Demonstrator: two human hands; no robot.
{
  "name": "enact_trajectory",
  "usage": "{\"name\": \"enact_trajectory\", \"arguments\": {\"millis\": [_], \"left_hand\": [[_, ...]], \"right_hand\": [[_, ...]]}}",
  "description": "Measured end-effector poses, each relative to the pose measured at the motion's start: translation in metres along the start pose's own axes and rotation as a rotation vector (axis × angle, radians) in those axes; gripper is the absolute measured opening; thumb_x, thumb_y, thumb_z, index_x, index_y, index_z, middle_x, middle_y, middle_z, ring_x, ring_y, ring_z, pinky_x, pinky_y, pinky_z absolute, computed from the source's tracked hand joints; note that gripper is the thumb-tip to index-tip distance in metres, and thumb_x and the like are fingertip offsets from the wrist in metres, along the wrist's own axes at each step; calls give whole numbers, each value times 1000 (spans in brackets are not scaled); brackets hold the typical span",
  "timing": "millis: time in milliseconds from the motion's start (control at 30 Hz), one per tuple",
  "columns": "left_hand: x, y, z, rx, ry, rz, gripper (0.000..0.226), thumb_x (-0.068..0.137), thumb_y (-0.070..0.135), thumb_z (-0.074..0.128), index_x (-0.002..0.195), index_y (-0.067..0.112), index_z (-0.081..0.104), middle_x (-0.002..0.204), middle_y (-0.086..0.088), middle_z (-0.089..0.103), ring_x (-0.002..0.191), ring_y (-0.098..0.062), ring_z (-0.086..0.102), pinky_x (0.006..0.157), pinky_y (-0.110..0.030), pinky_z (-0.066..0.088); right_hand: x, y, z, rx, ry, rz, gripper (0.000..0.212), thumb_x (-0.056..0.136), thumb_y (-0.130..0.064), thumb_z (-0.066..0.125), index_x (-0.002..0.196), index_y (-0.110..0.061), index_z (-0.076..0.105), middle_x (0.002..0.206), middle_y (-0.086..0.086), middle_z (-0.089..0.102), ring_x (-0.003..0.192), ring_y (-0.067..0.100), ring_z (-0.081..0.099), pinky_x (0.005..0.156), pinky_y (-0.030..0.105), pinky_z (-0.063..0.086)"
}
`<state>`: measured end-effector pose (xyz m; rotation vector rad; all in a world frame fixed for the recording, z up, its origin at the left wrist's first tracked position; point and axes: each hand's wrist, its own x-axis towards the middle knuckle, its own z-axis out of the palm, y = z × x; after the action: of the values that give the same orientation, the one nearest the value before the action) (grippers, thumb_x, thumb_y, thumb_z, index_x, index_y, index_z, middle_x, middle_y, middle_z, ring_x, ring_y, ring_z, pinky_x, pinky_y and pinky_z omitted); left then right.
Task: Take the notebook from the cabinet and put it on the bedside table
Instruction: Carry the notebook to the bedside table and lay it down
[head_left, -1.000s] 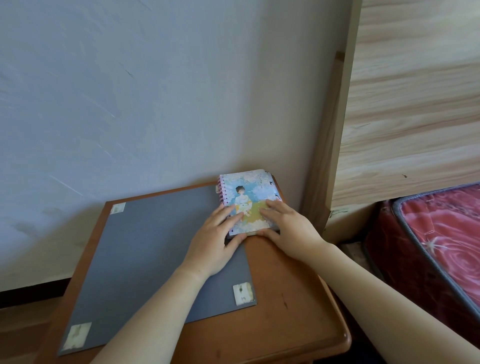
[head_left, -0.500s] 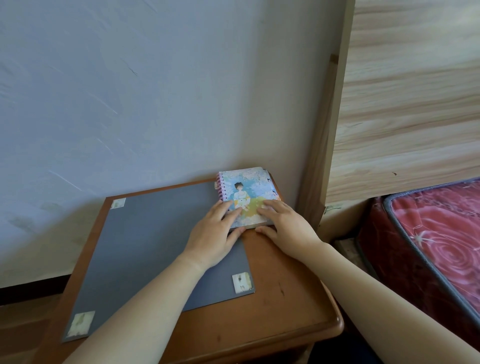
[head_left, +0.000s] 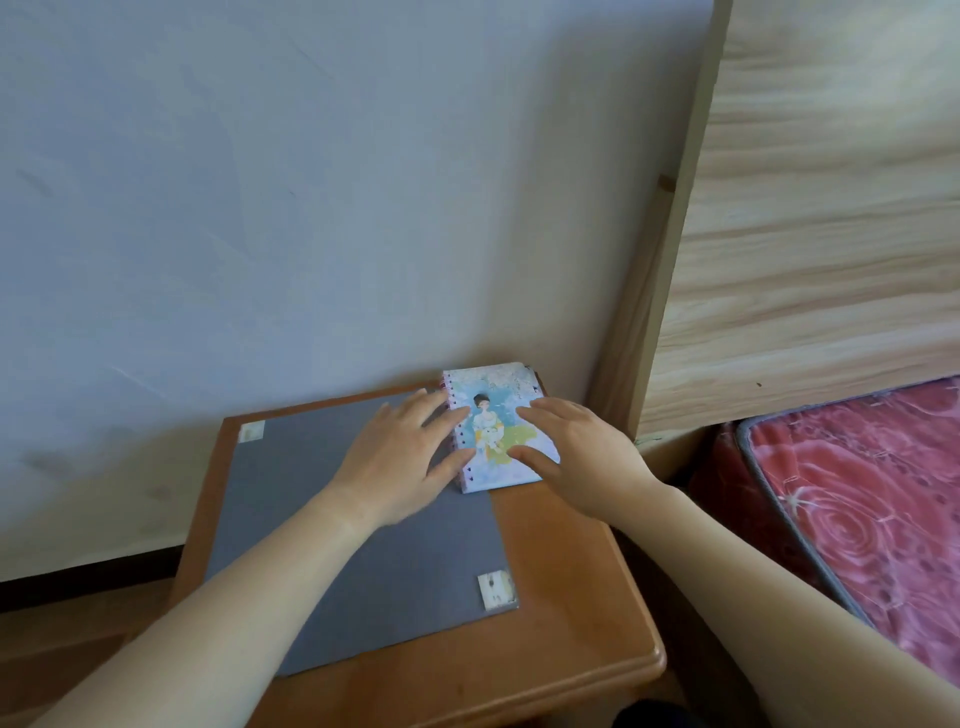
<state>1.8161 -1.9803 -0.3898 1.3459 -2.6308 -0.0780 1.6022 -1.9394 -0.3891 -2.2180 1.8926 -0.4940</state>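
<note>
one notebook (head_left: 496, 426), two hands (head_left: 402, 460), one bedside table (head_left: 571, 597)

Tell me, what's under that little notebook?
The notebook lies partly on a grey mat, partly on the wooden bedside table. Anything directly beneath it is hidden.

A spiral-bound notebook (head_left: 496, 428) with a pale blue illustrated cover lies flat at the far right corner of the wooden bedside table (head_left: 566, 613), close to the wall (head_left: 311, 208). Part of it rests on a grey mat (head_left: 322, 545) that covers most of the tabletop. The left hand (head_left: 400, 462) is spread flat at the notebook's spiral edge; the right hand (head_left: 582, 457) has its fingers splayed across the cover's right side. A red patterned mattress (head_left: 878, 499) and pale wood headboard (head_left: 821, 208) stand to the right.
</note>
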Motion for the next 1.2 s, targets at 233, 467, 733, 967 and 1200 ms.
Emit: {"name": "enact_trajectory", "arguments": {"millis": [233, 467, 733, 967, 1200], "left_hand": [[0, 20, -151, -81, -68, -88, 58, 88, 57, 28, 137, 28, 36, 147, 1, 32, 136, -17, 25, 107, -47, 26], [-14, 75, -335, -167, -40, -87, 56, 88, 58, 24, 136, 30, 37, 146, 0, 34, 136, -19, 25, 107, -52, 23], [-28, 144, -440, -211, 7, -125, 63, 85, 63, 16, 137, 33, 34, 148, 3, 30, 138, -17, 21, 108, -53, 21], [-87, 196, -457, -242, -7, -311, 61, 86, 65, 13, 137, 37, 31, 151, 8, 22, 138, -9, 14, 111, -48, 14], [-156, 221, -468, -234, -11, -514, 59, 86, 61, 16, 140, 40, 21, 151, 15, 17, 137, -1, 8, 113, -42, 15]], "right_hand": [[8, -74, -141, 52, -34, -8, 53, 87, -54, 43, 131, -23, 43, 136, -4, 47, 125, 15, 39, 99, 32, 36], [-16, -150, -320, 146, -35, -7, 58, 86, -55, 41, 131, -20, 43, 136, -2, 48, 123, 15, 41, 97, 23, 31], [-53, -175, -439, 163, -59, -69, 58, 87, -55, 40, 134, -21, 40, 141, -1, 43, 128, 15, 37, 101, 24, 28], [-89, -173, -448, 144, -213, -143, 56, 87, -56, 38, 133, -25, 41, 138, -4, 45, 124, 15, 40, 101, 33, 36], [-105, -206, -437, 194, -299, -340, 55, 86, -57, 41, 132, -29, 41, 141, -10, 42, 127, 9, 36, 102, 31, 32]]}}
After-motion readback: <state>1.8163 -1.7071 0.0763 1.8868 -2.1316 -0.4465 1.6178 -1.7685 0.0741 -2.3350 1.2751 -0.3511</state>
